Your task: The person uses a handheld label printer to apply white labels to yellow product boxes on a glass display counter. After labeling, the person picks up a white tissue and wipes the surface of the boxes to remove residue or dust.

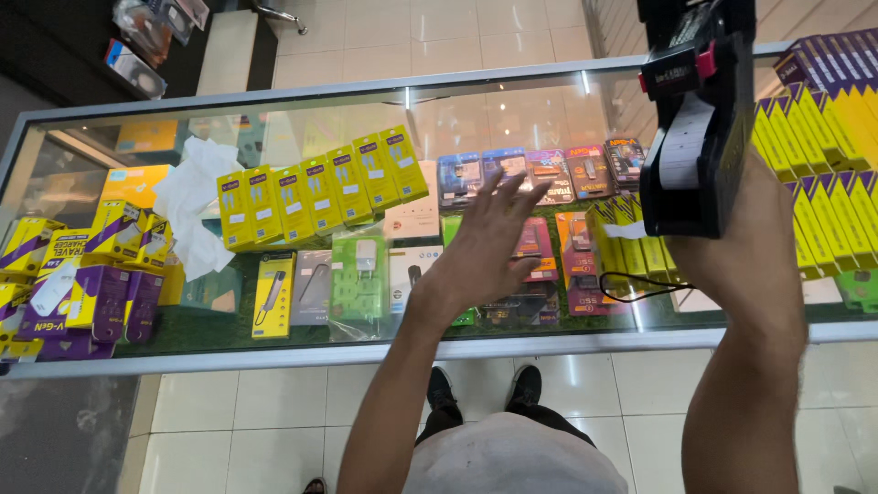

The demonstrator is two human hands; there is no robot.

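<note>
Right hand (732,247) grips black label gun (700,119) upright; left hand (485,242), fingers splayed and empty, hovers nearer slanted row of yellow boxes (320,187) lying to its left

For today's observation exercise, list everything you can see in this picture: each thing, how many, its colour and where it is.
glass counter: one, clear top with metal frame, across the view
row of yellow boxes: seven, yellow, on the glass, left of centre
white crumpled paper: one, white, left of that row
purple and yellow boxes: a heap, count unclear, far left
yellow and purple boxes: many in rows, far right
small yellow boxes: a few, under the right hand
packaged accessories: many, mixed colours, inside the case
label gun: one, black with white label roll, raised at right
left hand: open, fingers spread above the glass
right hand: gripping the label gun
</note>
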